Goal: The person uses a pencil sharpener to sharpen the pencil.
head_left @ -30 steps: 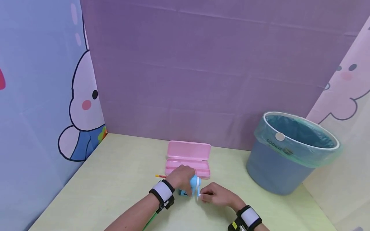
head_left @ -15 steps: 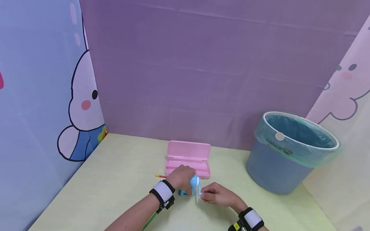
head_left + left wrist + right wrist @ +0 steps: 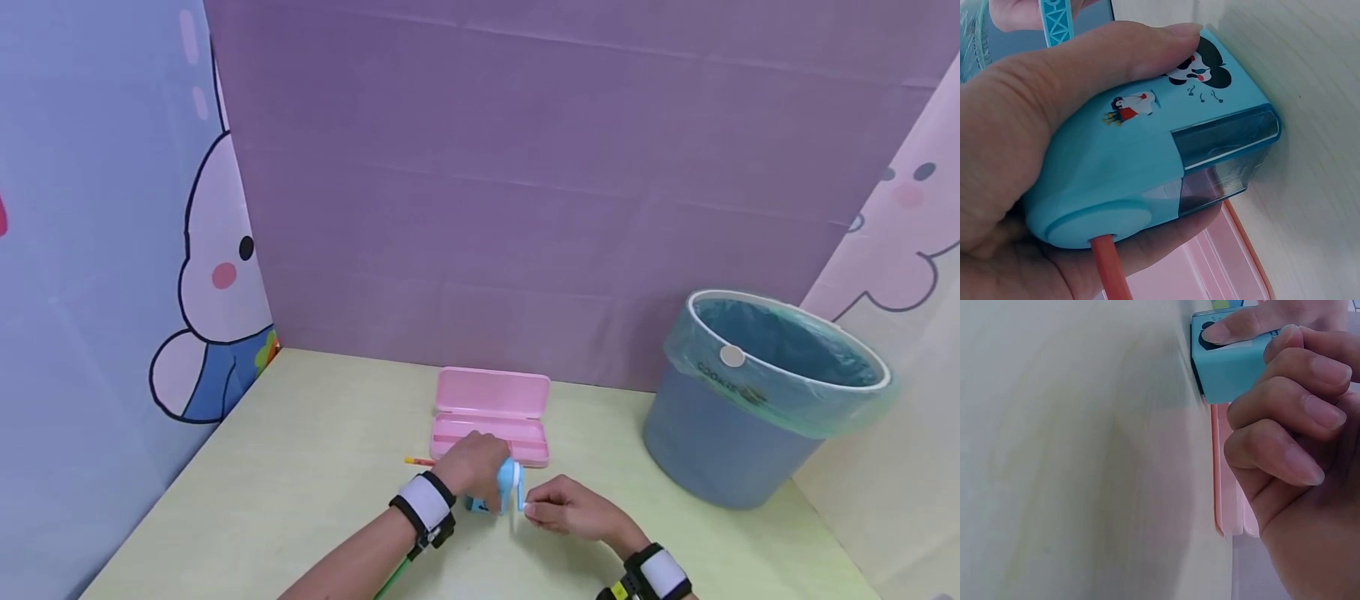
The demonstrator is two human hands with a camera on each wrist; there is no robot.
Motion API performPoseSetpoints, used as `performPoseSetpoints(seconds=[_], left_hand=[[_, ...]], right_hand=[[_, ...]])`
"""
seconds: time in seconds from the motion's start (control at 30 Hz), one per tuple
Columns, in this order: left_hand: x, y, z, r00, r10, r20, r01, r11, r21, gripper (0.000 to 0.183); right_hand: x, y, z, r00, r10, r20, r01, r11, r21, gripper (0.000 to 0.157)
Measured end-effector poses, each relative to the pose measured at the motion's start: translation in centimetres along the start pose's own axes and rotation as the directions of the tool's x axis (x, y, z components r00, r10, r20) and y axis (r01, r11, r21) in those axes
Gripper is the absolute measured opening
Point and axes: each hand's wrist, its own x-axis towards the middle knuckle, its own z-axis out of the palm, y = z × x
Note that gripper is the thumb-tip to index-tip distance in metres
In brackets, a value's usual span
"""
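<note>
My left hand (image 3: 471,467) grips a light blue crank pencil sharpener (image 3: 1110,156) on the table, thumb across its printed side and fingers underneath. A red pencil (image 3: 1110,269) sits in the sharpener's round hole. Its yellow end sticks out to the left of my hand in the head view. On the sharpener's right side, the crank handle (image 3: 521,492) hangs downward. My right hand (image 3: 573,510) pinches the end of that crank between thumb and index finger, the other fingers curled. Its grip point is mostly hidden in the right wrist view.
An open pink pencil case (image 3: 491,393) stands just behind the sharpener, lid raised. To the right is a blue-grey trash bin (image 3: 727,450) lined with a greenish bag. A purple cloth backdrop (image 3: 525,208) rises behind the pale table (image 3: 337,450).
The crank and my right hand have shifted slightly, with the crank now hanging nearly straight down. My left hand keeps its grip on the sharpener. The head view has moved a little.
</note>
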Motion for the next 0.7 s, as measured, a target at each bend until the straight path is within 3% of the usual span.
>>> performPoseSetpoints(seconds=[0.3, 0.7], left_hand=[[0.01, 0.32, 0.16, 1.000, 0.004, -0.009, -0.004, 1.000, 0.004, 0.044], [0.07, 0.00, -0.05, 1.000, 0.004, -0.009, -0.004, 1.000, 0.004, 0.044]], right_hand=[[-0.32, -0.69, -0.37, 1.000, 0.028, 0.008, -0.028, 0.999, 0.046, 0.032], [-0.09, -0.65, -0.57, 0.999, 0.033, 0.007, -0.034, 0.999, 0.028, 0.031]])
